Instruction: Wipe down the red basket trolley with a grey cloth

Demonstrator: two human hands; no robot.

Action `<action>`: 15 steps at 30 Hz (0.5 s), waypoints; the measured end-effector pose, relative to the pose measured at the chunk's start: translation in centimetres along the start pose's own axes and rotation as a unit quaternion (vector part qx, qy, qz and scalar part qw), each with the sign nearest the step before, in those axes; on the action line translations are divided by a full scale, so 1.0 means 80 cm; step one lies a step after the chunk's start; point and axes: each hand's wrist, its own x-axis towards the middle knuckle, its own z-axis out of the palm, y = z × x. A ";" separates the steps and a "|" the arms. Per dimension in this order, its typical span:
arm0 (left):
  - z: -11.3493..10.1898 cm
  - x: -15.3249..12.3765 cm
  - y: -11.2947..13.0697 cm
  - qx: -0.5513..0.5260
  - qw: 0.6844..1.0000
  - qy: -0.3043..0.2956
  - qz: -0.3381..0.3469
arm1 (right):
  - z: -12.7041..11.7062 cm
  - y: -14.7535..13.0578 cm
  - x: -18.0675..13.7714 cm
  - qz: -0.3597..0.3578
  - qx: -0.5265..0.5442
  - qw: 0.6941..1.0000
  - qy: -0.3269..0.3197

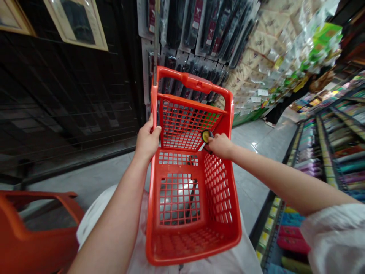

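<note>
In front of my body is a red plastic shopping basket (178, 231) with grid walls and a raised handle at its far end. My left hand (147, 139) is closed around the basket's left side rim, thumb on top. Over the basket's right side, near the far panel, my right hand (220, 145) is closed on a small round thing with a black rim and a yellow face (205, 136); its kind is unclear. A thin dark part sticks out below that hand. Nothing lies on the basket's bottom grid, through which the floor shows.
Packaged black goods (196, 28) hang on a rack ahead, with beige packs (256, 57) to its right. Shelves of folded colourful goods (342, 152) run along the right. An orange plastic object (37, 243) stands at lower left. A person's legs (275, 112) show farther down the aisle.
</note>
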 end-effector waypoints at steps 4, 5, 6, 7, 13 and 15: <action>0.002 -0.002 0.001 -0.011 1.000 -0.008 0.011 | 0.020 -0.087 -0.057 -0.128 0.010 0.988 -0.084; 0.002 -0.003 0.001 -0.012 1.000 -0.010 0.010 | 0.023 -0.106 -0.071 -0.174 0.015 0.978 -0.114; 0.003 -0.003 0.001 -0.013 1.000 -0.012 0.011 | 0.024 -0.120 -0.082 -0.222 0.026 0.964 -0.144; 0.003 -0.004 0.001 -0.014 1.000 -0.014 0.011 | 0.024 -0.130 -0.091 -0.262 0.041 0.949 -0.170; 0.004 -0.003 -0.004 -0.017 1.000 -0.011 0.023 | 0.013 -0.089 -0.058 -0.160 0.045 0.973 -0.163; 0.004 -0.002 -0.007 -0.017 1.000 -0.004 0.023 | 0.008 -0.053 -0.024 -0.056 0.011 0.990 -0.128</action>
